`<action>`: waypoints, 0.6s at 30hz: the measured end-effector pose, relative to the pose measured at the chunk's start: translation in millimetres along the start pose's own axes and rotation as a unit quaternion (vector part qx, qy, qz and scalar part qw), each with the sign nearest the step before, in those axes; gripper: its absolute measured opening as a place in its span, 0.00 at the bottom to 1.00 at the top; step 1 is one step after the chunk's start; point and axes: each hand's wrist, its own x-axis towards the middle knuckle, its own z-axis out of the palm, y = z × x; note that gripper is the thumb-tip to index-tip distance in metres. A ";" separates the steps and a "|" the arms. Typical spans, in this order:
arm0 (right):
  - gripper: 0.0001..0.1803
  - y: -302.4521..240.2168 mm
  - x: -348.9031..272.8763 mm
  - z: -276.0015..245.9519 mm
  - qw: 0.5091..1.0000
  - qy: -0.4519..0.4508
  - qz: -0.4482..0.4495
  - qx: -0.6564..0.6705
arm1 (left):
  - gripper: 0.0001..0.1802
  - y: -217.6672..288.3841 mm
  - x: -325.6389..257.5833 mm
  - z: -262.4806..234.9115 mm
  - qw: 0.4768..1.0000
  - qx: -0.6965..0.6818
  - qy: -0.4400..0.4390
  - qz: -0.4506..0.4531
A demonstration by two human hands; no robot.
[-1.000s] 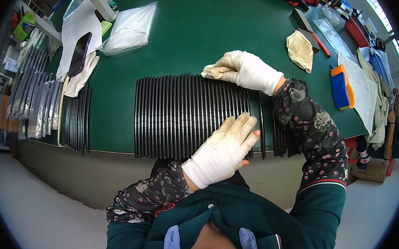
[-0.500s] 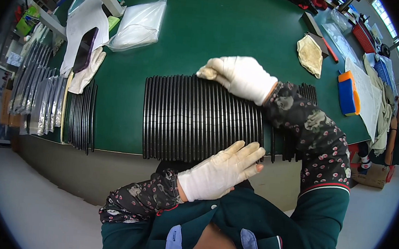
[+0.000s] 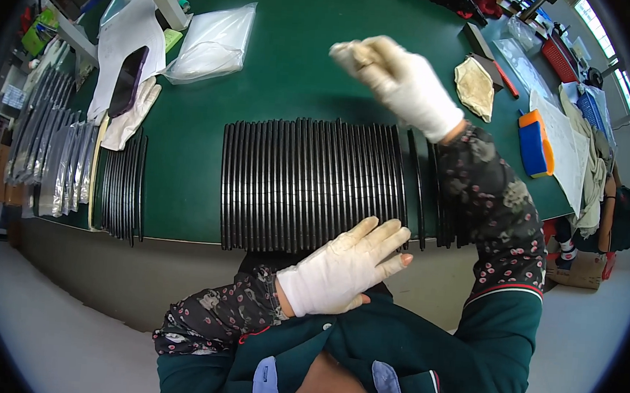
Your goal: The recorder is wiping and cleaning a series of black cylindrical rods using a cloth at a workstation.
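A tight row of thin black rods (image 3: 309, 181) lies side by side on the green table, ends toward me. My left hand (image 3: 346, 268), in a white glove with cream fingertips, stretches its fingers out against the near ends of the row at its right part. One bare fingertip shows through the glove. Beyond the far ends, my gloved right hand (image 3: 410, 83) is raised with its fingers curled together, slightly blurred; no object shows in it. Beneath and beside my right forearm lie a few separate rods (image 3: 415, 192) and another group of rods (image 3: 446, 217), partly hidden by the sleeve.
Left on the table (image 3: 295, 64) are more black rods (image 3: 122, 190), bagged rods (image 3: 69, 161), a phone (image 3: 128, 81), a spare glove (image 3: 134, 114) and a clear plastic bag (image 3: 212, 43). To the right are a cream cloth (image 3: 474, 89) and a blue-orange block (image 3: 536, 144).
My right hand has lifted off the far ends of the rods and moved farther away from me. My left hand stays at the near ends. The view has shifted slightly.
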 end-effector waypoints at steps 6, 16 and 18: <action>0.13 31.3 -49.6 -40.2 0.984 0.163 -0.029 -0.069 | 0.45 0.6 -1.6 -31.9 0.999 0.033 0.029 0.005; 0.22 -36.2 -91.5 22.2 0.952 -0.176 -0.237 -0.087 | 0.47 -56.0 -86.5 -46.8 0.982 0.134 0.004 -0.131; 0.22 -36.6 -87.5 27.5 0.949 -0.184 -0.237 -0.091 | 0.45 -58.6 -94.7 -52.3 0.978 0.147 -0.037 -0.146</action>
